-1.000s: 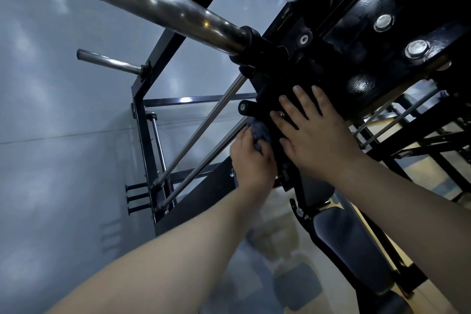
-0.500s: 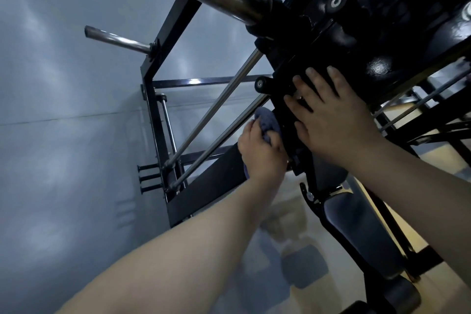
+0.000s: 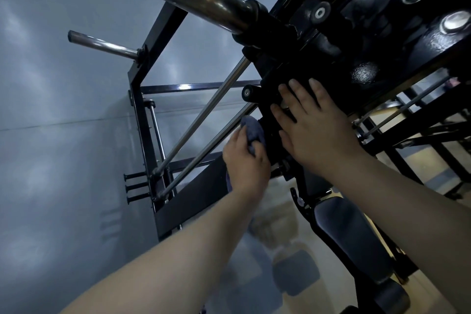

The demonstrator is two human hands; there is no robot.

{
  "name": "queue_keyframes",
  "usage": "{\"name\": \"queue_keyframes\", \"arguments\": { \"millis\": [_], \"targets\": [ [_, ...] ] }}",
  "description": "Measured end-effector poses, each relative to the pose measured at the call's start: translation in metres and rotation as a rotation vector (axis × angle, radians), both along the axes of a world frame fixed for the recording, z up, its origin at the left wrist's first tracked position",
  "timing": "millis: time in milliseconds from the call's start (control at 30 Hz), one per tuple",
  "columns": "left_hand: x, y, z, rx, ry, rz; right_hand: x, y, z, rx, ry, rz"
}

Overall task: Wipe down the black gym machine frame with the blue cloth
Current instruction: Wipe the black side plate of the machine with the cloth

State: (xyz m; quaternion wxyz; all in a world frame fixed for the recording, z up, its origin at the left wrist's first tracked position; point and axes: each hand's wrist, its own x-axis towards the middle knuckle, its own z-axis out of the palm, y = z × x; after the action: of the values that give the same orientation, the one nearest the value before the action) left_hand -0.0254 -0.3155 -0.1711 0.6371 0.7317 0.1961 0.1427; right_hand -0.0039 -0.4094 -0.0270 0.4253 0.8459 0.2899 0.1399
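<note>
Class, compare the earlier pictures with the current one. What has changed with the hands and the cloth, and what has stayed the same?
The left hand appears to have slid the cloth slightly down the frame, away from the small roller. More cloth now bulges above its fingers. Nothing was picked up or let go. The right hand stays flat on the frame, and the left hand still grips the cloth. The camera view shifted a little.

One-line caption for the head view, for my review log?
The left hand grips the blue cloth against the black machine frame while the right hand rests flat on it.
</note>
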Motion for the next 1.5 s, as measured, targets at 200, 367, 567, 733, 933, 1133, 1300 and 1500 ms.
{"name": "queue_keyframes", "arguments": {
  "millis": [200, 367, 567, 733, 933, 1133, 1300, 1500],
  "targets": [
    [-0.038, -0.019, 0.013, 0.021, -0.137, -0.100, 0.000, -0.001, -0.001, -0.051, -0.001, 0.007],
    [0.013, 0.001, 0.018, -0.011, 0.070, -0.055, 0.005, -0.002, -0.004, -0.036, -0.029, 0.026],
    [-0.049, -0.039, 0.011, 0.020, -0.115, -0.029, 0.002, -0.005, -0.004, -0.048, -0.026, 0.024],
    [-0.052, -0.033, -0.014, 0.065, -0.179, -0.016, 0.000, -0.003, -0.004, -0.042, -0.030, 0.029],
    [0.017, 0.018, -0.011, -0.076, 0.102, -0.005, 0.002, -0.002, -0.011, 0.029, -0.015, 0.073],
    [-0.035, -0.021, 0.006, 0.017, -0.184, -0.058, -0.003, 0.001, -0.023, -0.018, -0.040, 0.061],
    [-0.014, 0.001, -0.030, -0.116, 0.045, 0.016, -0.004, 0.004, -0.028, 0.037, -0.027, 0.081],
    [-0.021, -0.014, -0.002, -0.200, 0.072, 0.012, -0.008, 0.010, -0.027, -0.018, 0.049, 0.053]
  ]
}}
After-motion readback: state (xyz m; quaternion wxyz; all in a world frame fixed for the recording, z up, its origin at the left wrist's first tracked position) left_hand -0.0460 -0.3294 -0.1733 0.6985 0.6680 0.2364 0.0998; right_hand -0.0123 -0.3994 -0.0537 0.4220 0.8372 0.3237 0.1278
